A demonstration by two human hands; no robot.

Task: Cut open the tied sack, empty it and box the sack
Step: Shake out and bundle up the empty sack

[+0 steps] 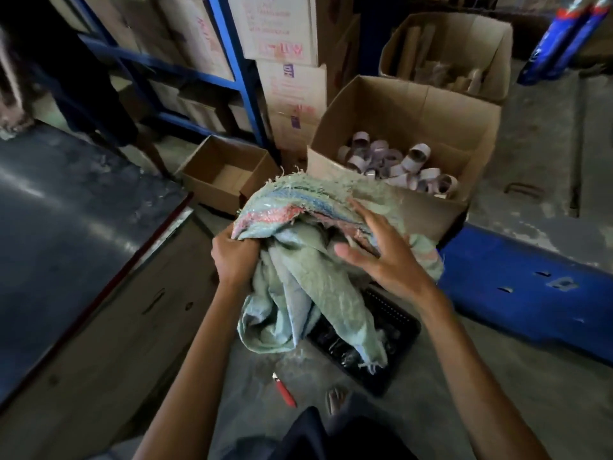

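A limp, pale green woven sack (308, 270) with red and blue stripes hangs bunched in front of me at mid frame. My left hand (234, 257) grips its folded top from the left. My right hand (381, 250) presses flat on the bundle from the right, fingers spread. Behind the sack stands a large open cardboard box (401, 117) holding several cardboard tube cores (398, 164). A red utility knife (284, 390) lies on the concrete floor near my feet.
A small open cardboard box (225, 174) sits left of the big one. A black crate (381, 340) lies under the sack. A blue pallet (530, 287) is at right, a dark table (66, 234) at left, blue shelving (245, 84) and stacked cartons behind.
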